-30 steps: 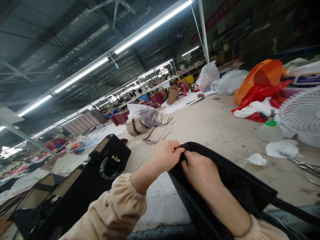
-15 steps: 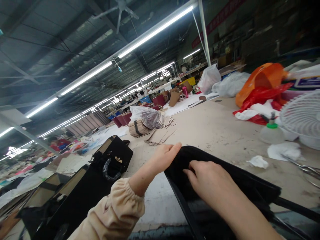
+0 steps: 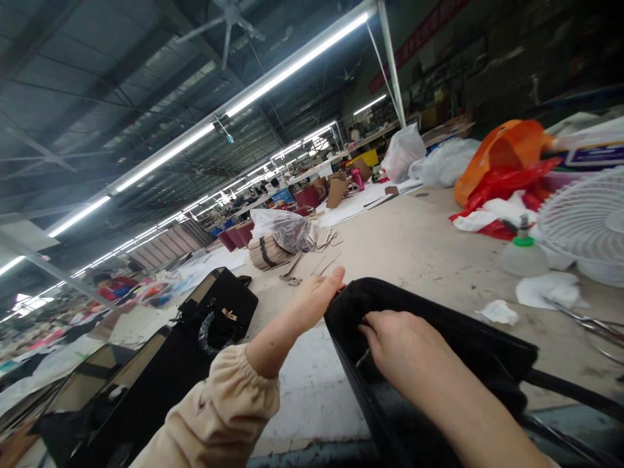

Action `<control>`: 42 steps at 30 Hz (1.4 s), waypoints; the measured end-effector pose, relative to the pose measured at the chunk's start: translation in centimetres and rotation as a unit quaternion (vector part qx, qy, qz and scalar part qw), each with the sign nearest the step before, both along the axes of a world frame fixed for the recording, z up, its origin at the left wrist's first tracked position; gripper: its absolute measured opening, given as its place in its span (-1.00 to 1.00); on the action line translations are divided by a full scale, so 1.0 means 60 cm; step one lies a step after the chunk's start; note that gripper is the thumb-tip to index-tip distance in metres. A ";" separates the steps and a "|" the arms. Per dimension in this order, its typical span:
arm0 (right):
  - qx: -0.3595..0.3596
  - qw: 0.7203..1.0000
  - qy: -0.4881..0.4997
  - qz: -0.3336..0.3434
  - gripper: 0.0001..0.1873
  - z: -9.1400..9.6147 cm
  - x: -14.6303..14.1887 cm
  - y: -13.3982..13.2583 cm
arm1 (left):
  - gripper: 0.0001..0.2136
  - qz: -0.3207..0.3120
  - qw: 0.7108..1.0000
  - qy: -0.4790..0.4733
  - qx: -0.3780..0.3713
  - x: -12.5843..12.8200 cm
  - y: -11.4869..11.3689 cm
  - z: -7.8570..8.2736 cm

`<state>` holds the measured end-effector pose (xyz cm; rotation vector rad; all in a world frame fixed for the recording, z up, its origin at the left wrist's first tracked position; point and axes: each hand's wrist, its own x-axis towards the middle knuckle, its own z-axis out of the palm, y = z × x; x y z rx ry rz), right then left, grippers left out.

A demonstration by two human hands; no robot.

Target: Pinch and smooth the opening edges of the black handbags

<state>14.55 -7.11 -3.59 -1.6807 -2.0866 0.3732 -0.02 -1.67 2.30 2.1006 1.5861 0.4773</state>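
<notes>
A black handbag (image 3: 468, 325) lies tilted in front of me with its mouth open towards me. My left hand (image 3: 319, 300) is closed round the bag's far end, thumb on top, its other fingers mostly hidden behind. Inside the opening, my right hand (image 3: 402, 341) has its thumb and fingers drawn together near the far inner corner. What those fingertips hold is lost in the dark interior. Black straps (image 3: 575, 393) run from the bag's near right end.
More black handbags (image 3: 214, 309) stand in a row on the left, one with a wrapped handle. Beyond lie card pieces (image 3: 268, 252) and a plastic bag (image 3: 285, 227). To the right are a white fan (image 3: 592, 227), a green-capped bottle (image 3: 524, 253), scissors (image 3: 585, 322) and crumpled tissue (image 3: 500, 312).
My left thumb has risen a little off the bag's end and points more upward. The right hand stays inside the bag, which has shifted only slightly.
</notes>
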 end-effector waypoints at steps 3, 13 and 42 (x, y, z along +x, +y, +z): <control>0.003 1.000 0.004 0.008 -0.77 -0.002 -0.001 -0.001 | -0.44 -0.011 0.998 0.054 0.031 0.009 0.005 0.001; 0.143 0.987 0.061 0.045 -0.82 0.015 0.007 -0.027 | -0.69 -0.044 0.974 0.188 0.114 0.033 0.021 -0.006; 0.055 0.985 -0.071 -0.147 -0.82 0.021 0.097 -0.023 | -0.71 -0.038 0.996 0.054 0.062 -0.012 -0.019 -0.009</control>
